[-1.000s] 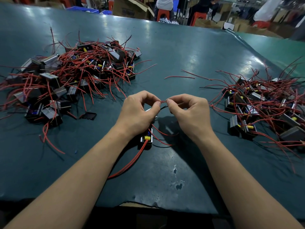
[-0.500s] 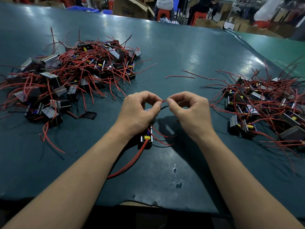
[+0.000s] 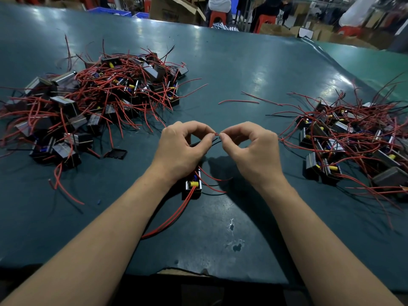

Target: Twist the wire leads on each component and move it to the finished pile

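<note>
One component (image 3: 192, 184) lies on the table (image 3: 242, 69) under the wrists; its red lead tip (image 3: 216, 134) is pinched between left hand (image 3: 181, 149) and right hand (image 3: 254, 151). Twisting appears underway; both piles remain, which is finished cannot be told.

The desk (image 3: 242, 69) wears a glossy teal mat, scuffed and chipped near its front edge. The component (image 3: 193, 184) shows black plastic, bright metal and smooth red-sheathed wire leads (image 3: 167, 219).

table (image 3: 242, 62) | left pile (image 3: 95, 102) | right pile (image 3: 353, 142) | component (image 3: 193, 185) | loose wire (image 3: 238, 101)
</note>
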Motion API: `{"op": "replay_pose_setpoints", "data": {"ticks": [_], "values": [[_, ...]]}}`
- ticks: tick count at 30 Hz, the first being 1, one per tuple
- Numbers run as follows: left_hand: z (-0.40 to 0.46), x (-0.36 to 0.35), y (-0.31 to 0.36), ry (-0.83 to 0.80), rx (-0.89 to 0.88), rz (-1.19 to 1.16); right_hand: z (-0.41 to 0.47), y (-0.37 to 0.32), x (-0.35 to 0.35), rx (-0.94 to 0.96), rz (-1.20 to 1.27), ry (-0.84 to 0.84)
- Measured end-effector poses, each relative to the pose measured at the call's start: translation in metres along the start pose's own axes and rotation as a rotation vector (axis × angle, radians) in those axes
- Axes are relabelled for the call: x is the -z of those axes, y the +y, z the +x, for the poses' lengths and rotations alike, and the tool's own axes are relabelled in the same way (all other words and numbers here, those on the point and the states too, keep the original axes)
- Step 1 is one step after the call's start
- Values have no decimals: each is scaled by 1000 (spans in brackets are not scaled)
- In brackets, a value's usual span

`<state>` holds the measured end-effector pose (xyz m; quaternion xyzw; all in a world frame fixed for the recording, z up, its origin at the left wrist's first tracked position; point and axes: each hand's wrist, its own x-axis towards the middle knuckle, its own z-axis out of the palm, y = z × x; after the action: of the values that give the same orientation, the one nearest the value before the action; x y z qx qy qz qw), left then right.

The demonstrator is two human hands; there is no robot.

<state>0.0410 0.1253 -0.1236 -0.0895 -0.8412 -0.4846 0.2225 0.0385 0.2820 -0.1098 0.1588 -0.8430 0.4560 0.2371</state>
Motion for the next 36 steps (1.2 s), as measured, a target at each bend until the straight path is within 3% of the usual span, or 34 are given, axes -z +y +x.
{"op": "replay_pose_setpoints", "data": {"ticks": [7, 11, 15, 21, 25, 27, 30, 36], "values": [[-1, 1, 0, 11, 4, 36, -1, 2, -6, 361, -396, 99], [-2, 2, 1, 34, -63, 39, 2, 8, -3, 390, -346, 118], [-1, 2, 2, 16, -128, 40, 6, 11, 4, 253, -139, 35], [-1, 3, 3, -4, -168, 55, 11, 9, 6, -241, 165, -220], [-1, 3, 3, -14, -190, 111, 7, 9, -3, -423, 222, -138], [-1, 1, 2, -27, -165, 119, 3, 8, -10, -357, 77, -44], [-1, 0, 2, -22, -115, 119, -4, 3, -16, -69, -203, 70], [1, 0, -1, 46, -28, 82, 3, 12, 0, 252, -234, -90]]}}
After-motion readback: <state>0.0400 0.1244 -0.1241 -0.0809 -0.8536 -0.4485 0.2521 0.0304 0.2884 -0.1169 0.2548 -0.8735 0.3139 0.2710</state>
